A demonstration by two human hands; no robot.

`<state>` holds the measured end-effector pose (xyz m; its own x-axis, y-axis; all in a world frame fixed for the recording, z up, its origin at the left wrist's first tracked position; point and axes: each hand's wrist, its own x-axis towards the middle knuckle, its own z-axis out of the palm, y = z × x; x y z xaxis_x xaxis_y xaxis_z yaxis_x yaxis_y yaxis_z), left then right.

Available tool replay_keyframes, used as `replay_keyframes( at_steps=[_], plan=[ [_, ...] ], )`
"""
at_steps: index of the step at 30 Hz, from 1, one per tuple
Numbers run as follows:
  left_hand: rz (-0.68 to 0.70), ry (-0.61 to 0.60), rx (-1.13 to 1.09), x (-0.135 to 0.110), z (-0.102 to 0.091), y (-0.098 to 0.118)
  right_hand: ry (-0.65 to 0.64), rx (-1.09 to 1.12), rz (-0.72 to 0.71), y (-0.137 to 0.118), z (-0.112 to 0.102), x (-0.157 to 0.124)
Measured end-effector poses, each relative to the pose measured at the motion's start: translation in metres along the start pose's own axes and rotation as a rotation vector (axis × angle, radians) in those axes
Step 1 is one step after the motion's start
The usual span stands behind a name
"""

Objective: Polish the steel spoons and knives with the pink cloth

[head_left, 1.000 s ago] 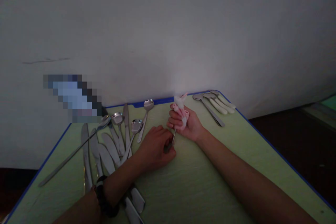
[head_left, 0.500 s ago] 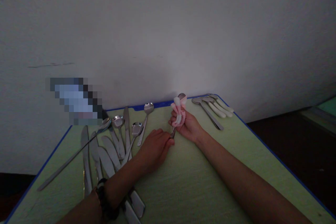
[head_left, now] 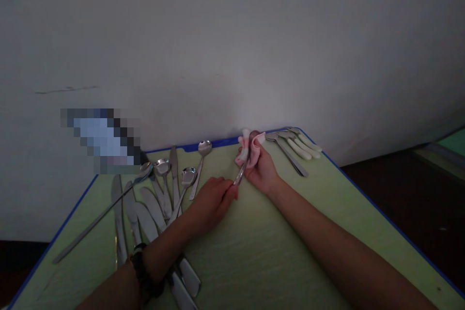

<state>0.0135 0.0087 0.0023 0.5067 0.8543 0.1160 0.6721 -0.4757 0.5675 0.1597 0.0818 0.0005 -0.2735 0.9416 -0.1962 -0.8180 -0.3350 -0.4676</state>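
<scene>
My left hand point(head_left: 213, 203) is closed on the handle end of a metal spoon point(head_left: 240, 174), which slants up and away over the table. My right hand point(head_left: 264, 170) holds a pink and white cloth point(head_left: 256, 155) folded about the upper part of that spoon. The rounded tip of the spoon shows just above the cloth; the stretch between is covered. Beside my left forearm lie several table knives point(head_left: 147, 220), partly hidden by the arm, and small spoons with shiny bowls point(head_left: 189, 176).
Right of my right hand lie metal spoons point(head_left: 288, 155) and cutlery with cream handles point(head_left: 301, 149). A long-handled spoon point(head_left: 101, 215) crosses the table's left side. A blurred-out device point(head_left: 103, 138) stands at the back left. Behind the blue-edged green table point(head_left: 276, 256) rises a wall point(head_left: 232, 48).
Around the spoon, the cloth has opened out and shifted, and more of the handle shows between my hands. My left hand has moved slightly left.
</scene>
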Motion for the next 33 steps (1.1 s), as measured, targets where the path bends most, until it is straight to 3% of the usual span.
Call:
replay_keyframes(
  at_steps=[3, 8, 13, 22, 27, 33],
  plan=[
    [0.049, -0.027, -0.055, -0.002, -0.001, 0.002, 0.005, 0.018, -0.015, 0.000, -0.001, 0.002],
    [0.063, -0.040, -0.063, -0.001, 0.002, 0.001, -0.099, -0.028, 0.011, 0.001, -0.004, 0.002],
    [0.004, -0.029, -0.192, -0.002, 0.002, -0.001, -0.143, -0.054, 0.063, 0.001, -0.004, 0.001],
    [-0.136, 0.011, -0.445, 0.001, -0.002, -0.004, -0.111, -0.140, 0.047, 0.002, 0.001, -0.004],
    [-0.197, 0.080, -0.393, 0.001, -0.001, 0.000, -0.089, -0.188, 0.016, 0.007, -0.002, -0.002],
    [-0.206, 0.023, -0.170, 0.001, 0.004, 0.003, 0.033, -0.225, -0.085, 0.013, -0.002, 0.000]
  ],
)
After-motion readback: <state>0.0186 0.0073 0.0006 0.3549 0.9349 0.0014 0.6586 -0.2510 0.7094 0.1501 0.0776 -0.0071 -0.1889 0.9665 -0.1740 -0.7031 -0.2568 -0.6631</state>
